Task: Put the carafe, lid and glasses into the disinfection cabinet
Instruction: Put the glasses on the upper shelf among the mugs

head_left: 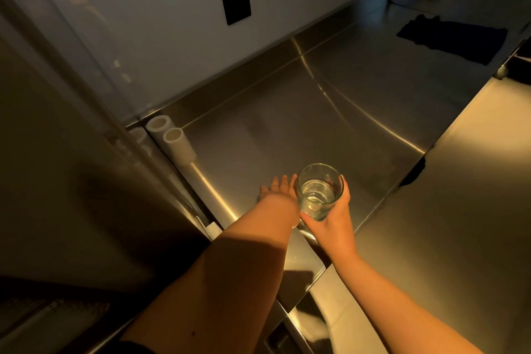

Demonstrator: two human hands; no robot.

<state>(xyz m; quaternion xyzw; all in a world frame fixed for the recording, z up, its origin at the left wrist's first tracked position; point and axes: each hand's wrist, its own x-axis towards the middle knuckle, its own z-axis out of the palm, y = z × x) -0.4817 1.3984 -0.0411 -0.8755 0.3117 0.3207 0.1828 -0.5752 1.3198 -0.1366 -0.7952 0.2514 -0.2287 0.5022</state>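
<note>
Glass (319,192) sits upright in your right hand (333,221), fingers curled round it, above the steel tabletop (359,100); your left hand (280,188) reaches out beside it, fingers straight, holding nothing; dark cloth (452,39) lies far back

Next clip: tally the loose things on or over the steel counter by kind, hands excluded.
Glasses: 1, a clear glass gripped by the right hand
White tubes: 2, and, side by side at the back left
Dark cloths: 1, cloth lying far right
Total: 4
</note>
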